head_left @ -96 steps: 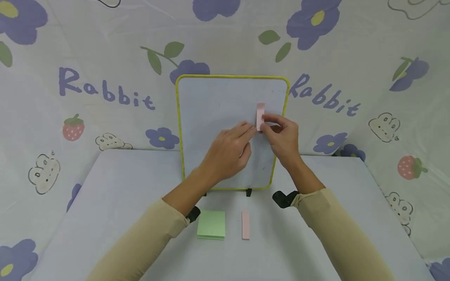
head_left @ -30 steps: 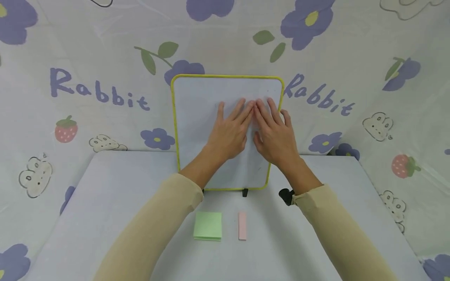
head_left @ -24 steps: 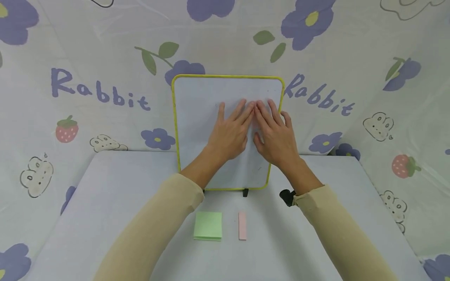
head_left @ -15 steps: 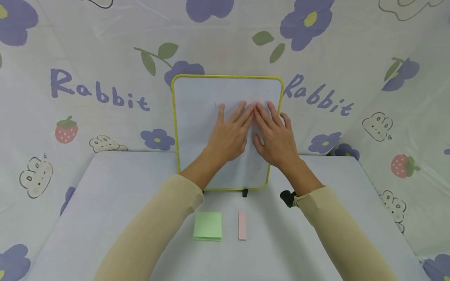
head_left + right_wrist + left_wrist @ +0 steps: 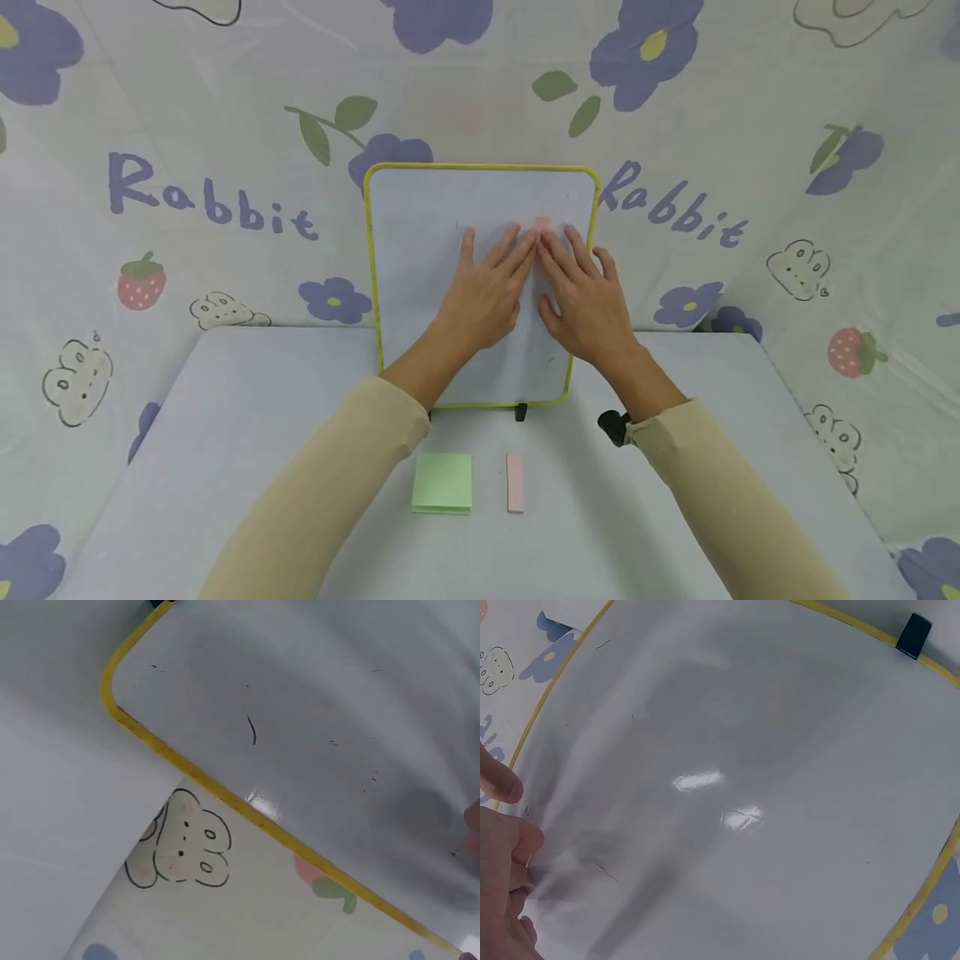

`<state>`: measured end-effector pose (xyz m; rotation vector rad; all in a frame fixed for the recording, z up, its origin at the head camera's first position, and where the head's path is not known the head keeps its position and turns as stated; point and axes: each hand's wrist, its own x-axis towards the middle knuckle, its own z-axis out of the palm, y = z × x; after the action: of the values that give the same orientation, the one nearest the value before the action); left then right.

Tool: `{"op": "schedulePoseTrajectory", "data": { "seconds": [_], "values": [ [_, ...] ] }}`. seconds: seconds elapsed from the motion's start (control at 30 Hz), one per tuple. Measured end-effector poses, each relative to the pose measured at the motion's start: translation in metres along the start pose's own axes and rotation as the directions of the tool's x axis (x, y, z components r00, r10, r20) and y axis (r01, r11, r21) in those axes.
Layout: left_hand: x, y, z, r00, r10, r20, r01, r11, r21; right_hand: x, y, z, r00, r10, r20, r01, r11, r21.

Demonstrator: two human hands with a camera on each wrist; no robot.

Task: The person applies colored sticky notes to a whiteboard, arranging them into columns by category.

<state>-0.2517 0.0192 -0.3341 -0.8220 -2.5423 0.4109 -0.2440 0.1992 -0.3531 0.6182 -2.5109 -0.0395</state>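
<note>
A pink sticky strip (image 5: 543, 223) lies against the upper right of a yellow-edged whiteboard (image 5: 416, 225); its top end shows above the fingertips and the rest is hidden. My left hand (image 5: 483, 296) presses on the strip's left side with extended fingers spread apart. From the other side, my right hand (image 5: 590, 302) lays its straight fingertips on the strip, close to the left ones. In both wrist views, fingers show only at the frame's edge, and the strip is out of sight.
Before the board, a green sticky note pad (image 5: 442, 482) lies on the white table (image 5: 285, 375). To its right is a narrow pink sticky pad (image 5: 515, 482). The whiteboard stands on small black feet (image 5: 521, 412), with a patterned cloth (image 5: 487, 100) behind it.
Earlier my right hand pinched the pink strip at the board; since then both hands have flattened over it. Lately the fingertips have slid slightly down, uncovering the strip's top.
</note>
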Motion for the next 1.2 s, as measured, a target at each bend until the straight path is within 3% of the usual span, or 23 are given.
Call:
{"op": "schedulePoseTrajectory", "data": {
  "seconds": [0.33,0.47,0.63,0.77,0.97,1.1,1.2],
  "values": [
    [-0.016,-0.003,0.002,1.000,0.026,0.017,-0.027,1.000,0.013,-0.011,-0.003,0.000,0.998,-0.054,-0.041,0.056,0.996,0.067],
    [-0.033,-0.004,0.007,0.998,0.059,-0.026,-0.059,0.998,0.017,-0.026,-0.004,0.004,0.993,-0.101,-0.069,0.108,0.987,0.116],
    [-0.060,-0.001,0.016,0.986,0.149,-0.071,-0.148,0.989,0.024,-0.052,-0.006,0.010,0.989,-0.132,-0.064,0.142,0.974,0.174],
    [-0.083,0.007,0.027,0.975,0.213,-0.058,-0.214,0.977,-0.009,-0.074,-0.013,0.017,0.993,-0.121,0.004,0.116,0.964,0.240],
    [-0.116,0.023,0.046,0.955,0.294,0.035,-0.292,0.954,-0.069,-0.107,-0.028,0.030,0.985,-0.084,0.152,0.022,0.928,0.371],
    [-0.133,0.035,0.057,0.937,0.335,0.103,-0.318,0.937,-0.147,-0.126,-0.038,0.036,0.963,-0.042,0.264,-0.088,0.882,0.464],
    [-0.143,0.044,0.063,0.922,0.361,0.140,-0.329,0.921,-0.208,-0.136,-0.043,0.042,0.946,-0.022,0.322,-0.163,0.829,0.536]
  ]
}}
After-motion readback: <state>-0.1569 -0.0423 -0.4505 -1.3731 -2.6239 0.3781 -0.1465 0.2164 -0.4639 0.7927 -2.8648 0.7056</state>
